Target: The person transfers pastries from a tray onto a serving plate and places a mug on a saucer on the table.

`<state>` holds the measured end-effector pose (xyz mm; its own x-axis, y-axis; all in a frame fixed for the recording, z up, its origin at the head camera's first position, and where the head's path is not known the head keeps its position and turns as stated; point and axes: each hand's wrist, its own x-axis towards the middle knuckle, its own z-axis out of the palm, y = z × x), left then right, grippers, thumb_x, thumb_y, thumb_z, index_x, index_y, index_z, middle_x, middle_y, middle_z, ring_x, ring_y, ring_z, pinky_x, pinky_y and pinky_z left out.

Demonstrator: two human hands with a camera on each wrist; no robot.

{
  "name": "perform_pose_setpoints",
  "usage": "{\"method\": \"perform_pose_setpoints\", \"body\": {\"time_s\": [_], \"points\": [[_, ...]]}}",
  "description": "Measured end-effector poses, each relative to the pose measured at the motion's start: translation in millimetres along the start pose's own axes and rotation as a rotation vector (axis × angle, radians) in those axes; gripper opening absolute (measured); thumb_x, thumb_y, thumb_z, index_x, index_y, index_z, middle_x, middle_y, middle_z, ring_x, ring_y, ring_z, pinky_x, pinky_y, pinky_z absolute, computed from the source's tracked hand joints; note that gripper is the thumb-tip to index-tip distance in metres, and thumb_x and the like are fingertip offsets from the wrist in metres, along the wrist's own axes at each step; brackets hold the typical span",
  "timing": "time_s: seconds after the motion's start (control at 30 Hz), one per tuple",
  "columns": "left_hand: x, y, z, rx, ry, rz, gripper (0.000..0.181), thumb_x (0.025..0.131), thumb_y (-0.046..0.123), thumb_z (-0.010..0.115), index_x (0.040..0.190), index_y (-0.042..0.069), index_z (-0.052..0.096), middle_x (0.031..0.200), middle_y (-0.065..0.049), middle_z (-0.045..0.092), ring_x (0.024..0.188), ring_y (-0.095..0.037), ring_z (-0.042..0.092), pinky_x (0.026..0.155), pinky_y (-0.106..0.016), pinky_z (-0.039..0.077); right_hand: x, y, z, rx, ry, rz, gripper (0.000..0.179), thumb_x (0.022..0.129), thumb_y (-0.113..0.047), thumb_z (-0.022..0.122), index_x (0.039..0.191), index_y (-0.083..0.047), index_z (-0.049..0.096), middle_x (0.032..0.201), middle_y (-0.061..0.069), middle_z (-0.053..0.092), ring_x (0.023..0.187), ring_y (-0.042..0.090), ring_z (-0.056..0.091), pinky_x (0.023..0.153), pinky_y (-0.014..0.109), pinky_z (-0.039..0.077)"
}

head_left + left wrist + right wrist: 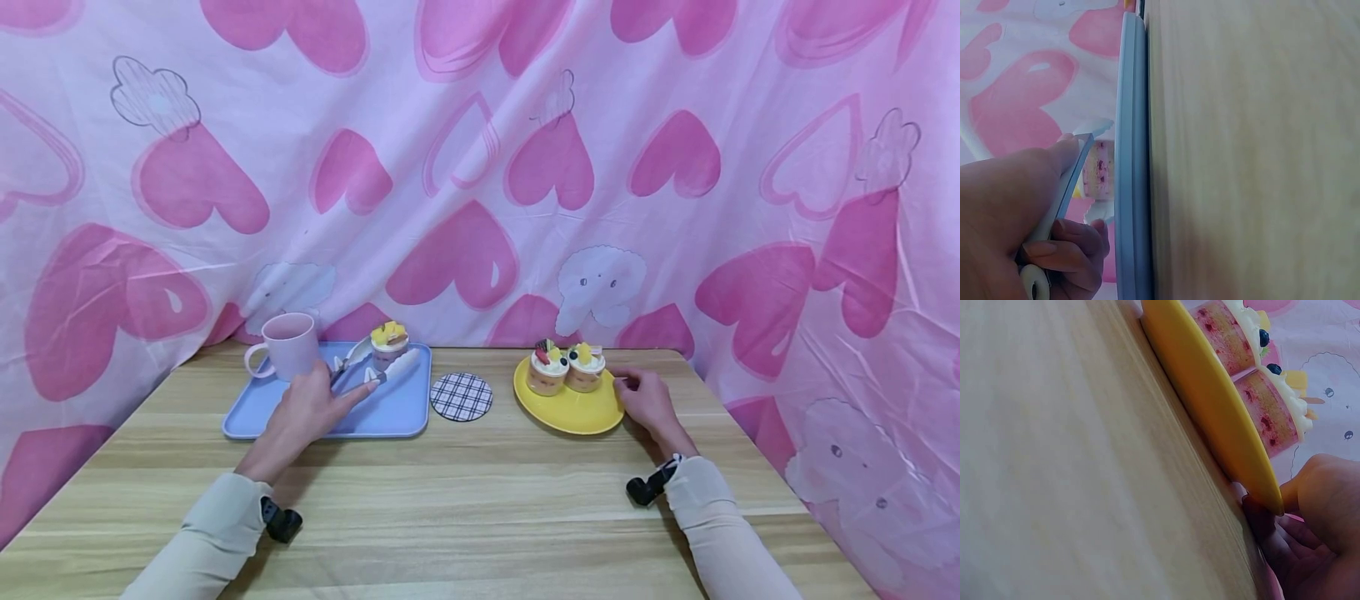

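Note:
My left hand [309,406] reaches over the blue tray [251,414] at the left, holding tongs [400,367] with pale scalloped ends. Those ends stand on either side of a clear dessert cup [389,357] topped with cream and yellow fruit, which sits on the tray. In the left wrist view, the thumb lies along one arm of the tongs [1067,190] and curled fingers hold the other. At the right, my right hand [651,402] pinches the rim of a yellow plate [570,414], thumb above and fingers below. Two fruit-topped dessert cups [1267,414] stand side by side on it.
A pink mug [290,343] stands on the tray's left part, close beside my left hand. Between tray and plate lies a round checked coaster [461,397]. The wooden table [480,508] runs back to a pink heart-patterned curtain [457,258].

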<state>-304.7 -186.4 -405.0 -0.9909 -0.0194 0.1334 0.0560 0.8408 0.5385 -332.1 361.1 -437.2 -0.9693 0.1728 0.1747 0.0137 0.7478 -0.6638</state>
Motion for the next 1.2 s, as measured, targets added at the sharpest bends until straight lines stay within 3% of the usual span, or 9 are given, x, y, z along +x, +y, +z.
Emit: {"method": "perform_pose_setpoints", "body": {"time_s": [0.27,0.57,1.2], "points": [[2.0,-3.1,-1.3,-0.015,-0.040,-0.022,0.088,0.080,0.075,0.066,0.120,-0.001,0.046,0.075,-0.009,0.045,0.061,-0.021,0.056,0.050,-0.031,0.040,-0.3,-0.2,0.1,-0.003,-0.001,-0.008,0.035,0.102,-0.015,0.053,0.133,-0.007,0.063,0.114,0.017,0.067,0.102,0.027,0.059,0.081,0.031,0.047],[8.5,-9.0,0.2,-0.023,-0.058,-0.045,0.086,0.080,0.075,0.066,0.121,0.003,0.045,0.077,-0.009,0.045,0.065,-0.022,0.058,0.051,-0.031,0.041,1.3,0.4,1.0,-0.004,-0.012,0.013,0.036,0.103,-0.016,0.052,0.135,-0.008,0.062,0.116,0.017,0.065,0.103,0.028,0.058,0.082,0.031,0.047],[6.1,-10.2,-0.8,0.040,-0.001,0.037,0.070,0.084,0.065,0.070,0.116,0.007,0.049,0.076,-0.010,0.049,0.067,-0.023,0.058,0.050,-0.030,0.039,1.3,0.8,2.3,-0.006,-0.006,0.036,0.035,0.102,-0.018,0.051,0.135,-0.010,0.062,0.118,0.016,0.065,0.106,0.027,0.058,0.085,0.033,0.047]]}}
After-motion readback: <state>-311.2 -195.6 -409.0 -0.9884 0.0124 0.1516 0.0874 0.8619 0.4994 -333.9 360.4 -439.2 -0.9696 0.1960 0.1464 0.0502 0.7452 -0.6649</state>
